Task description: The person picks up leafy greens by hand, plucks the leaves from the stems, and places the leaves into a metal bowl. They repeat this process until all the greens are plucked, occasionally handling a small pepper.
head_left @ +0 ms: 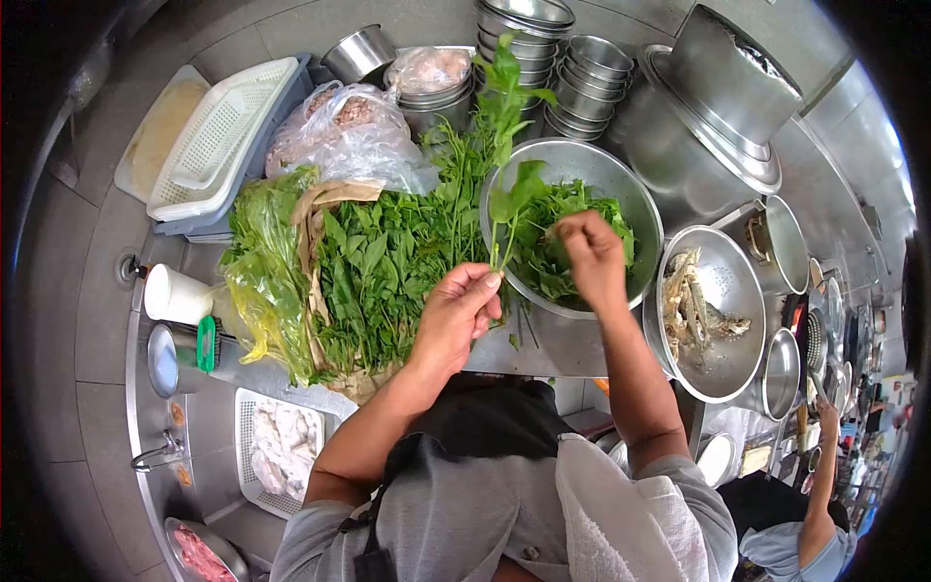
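Note:
Between thumb and fingers, my left hand [464,315] pinches the lower stems of a leafy green sprig [506,204], which stands upright at the near left rim of a metal bowl [635,194]. Torn green leaves [582,206] lie inside that bowl. Over its right part is my right hand [590,254], its fingers closed; whatever they hold, if anything, is hidden. To the left of my left hand, a large heap of leafy greens [383,257] rests on brown paper, with a yellow-green plastic bag [272,291] along its left side.
A metal colander [722,369] with fish-like pieces stands right of the bowl. Stacked pots [587,87], a large lidded pot [669,136] and a clear bag of meat [339,126] are behind. A sink with a white basket [250,466] lies lower left. A co-worker [819,524] is lower right.

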The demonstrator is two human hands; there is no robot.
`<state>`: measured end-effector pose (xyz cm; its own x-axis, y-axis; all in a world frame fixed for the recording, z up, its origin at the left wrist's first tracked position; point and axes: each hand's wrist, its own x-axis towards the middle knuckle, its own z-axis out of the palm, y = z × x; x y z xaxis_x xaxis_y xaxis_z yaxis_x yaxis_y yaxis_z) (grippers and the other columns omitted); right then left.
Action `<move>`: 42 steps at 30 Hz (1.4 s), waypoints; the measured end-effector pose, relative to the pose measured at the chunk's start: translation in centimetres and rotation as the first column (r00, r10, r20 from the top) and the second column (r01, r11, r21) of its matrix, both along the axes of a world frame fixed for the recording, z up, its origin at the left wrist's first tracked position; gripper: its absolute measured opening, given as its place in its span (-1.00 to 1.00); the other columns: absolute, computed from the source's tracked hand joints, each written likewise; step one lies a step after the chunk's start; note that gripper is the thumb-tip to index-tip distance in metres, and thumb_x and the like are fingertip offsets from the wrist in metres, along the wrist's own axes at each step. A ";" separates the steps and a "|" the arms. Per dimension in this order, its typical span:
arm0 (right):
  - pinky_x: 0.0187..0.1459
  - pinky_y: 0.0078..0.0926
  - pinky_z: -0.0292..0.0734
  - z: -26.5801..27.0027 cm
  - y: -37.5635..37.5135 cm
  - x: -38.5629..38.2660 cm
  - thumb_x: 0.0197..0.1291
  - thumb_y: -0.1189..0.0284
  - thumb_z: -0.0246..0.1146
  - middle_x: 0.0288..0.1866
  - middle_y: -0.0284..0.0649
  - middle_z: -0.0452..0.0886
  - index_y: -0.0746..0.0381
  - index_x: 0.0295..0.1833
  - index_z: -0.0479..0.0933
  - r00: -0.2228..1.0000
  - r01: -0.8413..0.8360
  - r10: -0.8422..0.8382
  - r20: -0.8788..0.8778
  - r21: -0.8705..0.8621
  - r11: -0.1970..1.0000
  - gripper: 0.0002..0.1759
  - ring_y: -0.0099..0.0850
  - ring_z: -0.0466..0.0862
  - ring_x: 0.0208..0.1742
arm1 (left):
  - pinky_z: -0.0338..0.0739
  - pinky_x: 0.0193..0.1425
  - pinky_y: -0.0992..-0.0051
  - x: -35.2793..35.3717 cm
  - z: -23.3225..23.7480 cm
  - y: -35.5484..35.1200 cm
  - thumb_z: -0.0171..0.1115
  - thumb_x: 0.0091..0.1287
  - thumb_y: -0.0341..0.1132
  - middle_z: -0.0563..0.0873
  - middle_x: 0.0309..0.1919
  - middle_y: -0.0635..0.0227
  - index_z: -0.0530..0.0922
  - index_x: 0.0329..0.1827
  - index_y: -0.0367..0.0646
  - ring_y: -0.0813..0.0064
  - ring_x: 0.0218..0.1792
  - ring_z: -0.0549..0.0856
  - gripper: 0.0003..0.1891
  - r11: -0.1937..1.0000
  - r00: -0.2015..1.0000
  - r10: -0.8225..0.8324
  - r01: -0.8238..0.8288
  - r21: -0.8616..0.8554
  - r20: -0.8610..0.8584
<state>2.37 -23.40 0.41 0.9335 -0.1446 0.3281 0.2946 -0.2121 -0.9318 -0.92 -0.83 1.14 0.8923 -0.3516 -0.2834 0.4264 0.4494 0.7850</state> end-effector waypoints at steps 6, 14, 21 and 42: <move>0.07 -0.17 0.53 5.6 -0.1 -1.4 0.15 0.50 0.41 -0.05 -0.12 0.71 0.15 -0.03 0.70 0.902 0.286 0.031 0.431 -0.650 0.704 -0.76 -0.11 0.65 0.02 | 0.22 -0.57 0.62 0.6 -0.3 0.9 0.29 0.51 -0.30 0.62 -0.50 0.41 0.53 0.02 -0.09 0.67 -0.60 0.43 -0.85 0.998 0.999 0.054 -0.053 0.042 -0.009; 0.48 0.16 0.23 6.2 2.8 0.0 0.08 0.40 0.45 0.49 -0.20 0.46 0.05 -0.10 0.72 0.874 0.305 0.210 0.438 -0.832 0.463 -0.77 -0.02 0.31 0.58 | 0.18 -0.59 0.63 -0.6 0.3 1.4 0.27 0.52 -0.34 0.60 -0.51 0.40 0.49 0.01 -0.06 0.68 -0.63 0.40 -0.86 0.998 0.995 0.057 -0.059 0.024 0.078; 0.30 0.05 0.42 3.7 2.2 0.0 0.08 0.54 0.37 0.17 -0.15 0.66 0.22 -0.16 0.61 0.881 0.110 0.283 0.380 -0.744 0.659 -0.82 -0.05 0.57 0.30 | 0.13 -0.62 0.63 -1.2 0.2 2.8 0.28 0.51 -0.35 0.58 -0.53 0.39 0.47 0.01 -0.10 0.70 -0.66 0.34 -0.84 0.997 0.997 0.056 -0.058 -0.046 -0.052; 0.01 -0.20 0.58 2.6 1.0 -0.8 0.05 0.55 0.37 -0.10 -0.23 0.72 0.21 -0.20 0.62 0.910 0.056 0.233 0.342 -0.659 0.750 -0.83 -0.17 0.69 -0.03 | 0.14 -0.58 0.62 -2.2 -0.3 2.2 0.25 0.53 -0.33 0.54 -0.56 0.40 0.49 0.00 -0.08 0.68 -0.65 0.31 -0.88 1.000 0.998 0.009 -0.009 -0.012 -0.061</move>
